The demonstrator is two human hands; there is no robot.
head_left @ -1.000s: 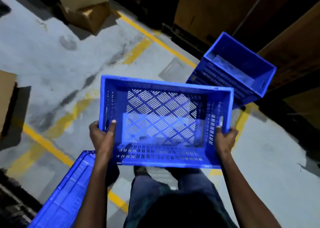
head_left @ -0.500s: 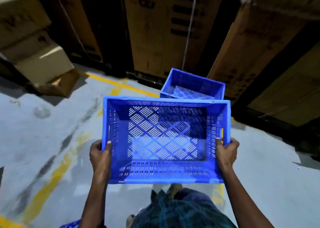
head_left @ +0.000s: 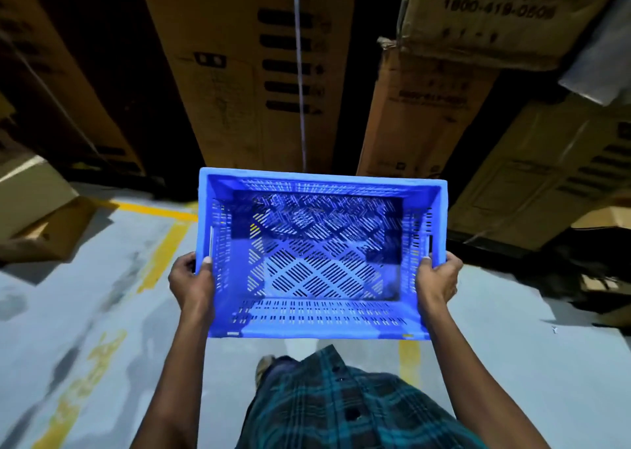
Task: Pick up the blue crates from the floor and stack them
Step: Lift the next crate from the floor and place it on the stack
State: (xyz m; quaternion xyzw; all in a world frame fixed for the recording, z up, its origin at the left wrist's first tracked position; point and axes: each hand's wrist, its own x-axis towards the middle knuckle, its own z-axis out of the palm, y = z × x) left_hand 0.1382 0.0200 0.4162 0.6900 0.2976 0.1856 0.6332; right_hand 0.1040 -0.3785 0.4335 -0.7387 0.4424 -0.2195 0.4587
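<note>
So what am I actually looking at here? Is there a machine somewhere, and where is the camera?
There is no machine. A person wears one wide camera on the head, aimed forward and down, so you see their own arms from above. The left hand and the right hand grip the two short ends of an empty blue crate with slotted walls and a lattice bottom, carried at waist level with its open side up. Below it are the person's checked shirt and one foot. The grey floor has yellow painted lines. Ahead stand tall cardboard boxes, with a smaller opened box at far left. No other crate shows clearly in this picture.
</note>
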